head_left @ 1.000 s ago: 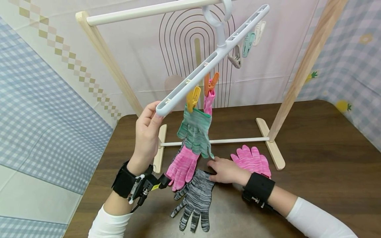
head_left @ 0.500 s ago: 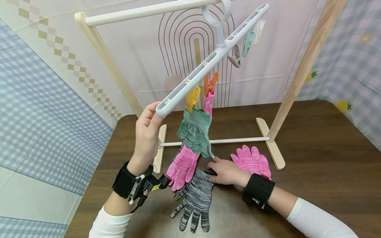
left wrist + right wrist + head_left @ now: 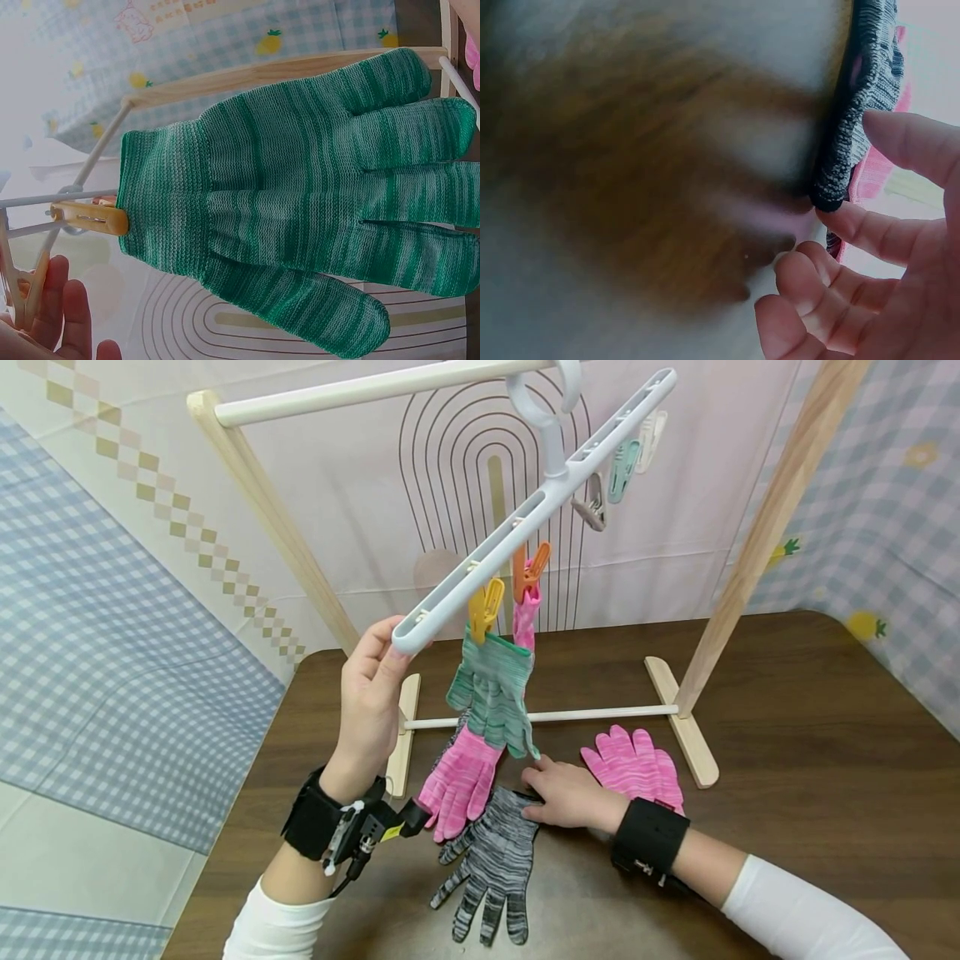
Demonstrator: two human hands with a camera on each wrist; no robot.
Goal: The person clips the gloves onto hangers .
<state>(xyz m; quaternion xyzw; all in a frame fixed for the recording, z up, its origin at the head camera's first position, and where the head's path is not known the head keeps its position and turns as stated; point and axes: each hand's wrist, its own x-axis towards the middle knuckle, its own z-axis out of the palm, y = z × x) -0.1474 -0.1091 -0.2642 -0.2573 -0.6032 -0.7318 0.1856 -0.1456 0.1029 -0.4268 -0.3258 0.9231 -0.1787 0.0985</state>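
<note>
My left hand (image 3: 367, 685) is at the near end of a pale blue hanger (image 3: 540, 497). In the left wrist view, its fingers hold a cream clothespin (image 3: 36, 289), largely hidden in the head view. A yellow clothespin (image 3: 486, 608) grips the cuff of a hanging green striped glove (image 3: 495, 689). Behind it, an orange clothespin (image 3: 531, 572) holds pink knit. My right hand (image 3: 573, 793) pinches the cuff of a grey-black striped glove (image 3: 498, 852) lying palm-flat on the table; the right wrist view shows thumb and index finger at that cuff.
One pink glove (image 3: 462, 781) shows below the green one, overlapping the grey glove's side. Another pink glove (image 3: 633, 762) lies beyond my right wrist. The wooden rack (image 3: 750, 568) frames the hanger, with several unused clothespins (image 3: 625, 468) at its far end. Brown tabletop (image 3: 810, 827) extends rightward.
Almost nothing differs. The right hand has shifted a touch to the left at the grey glove's cuff; the left hand and the hanging gloves stay put.
</note>
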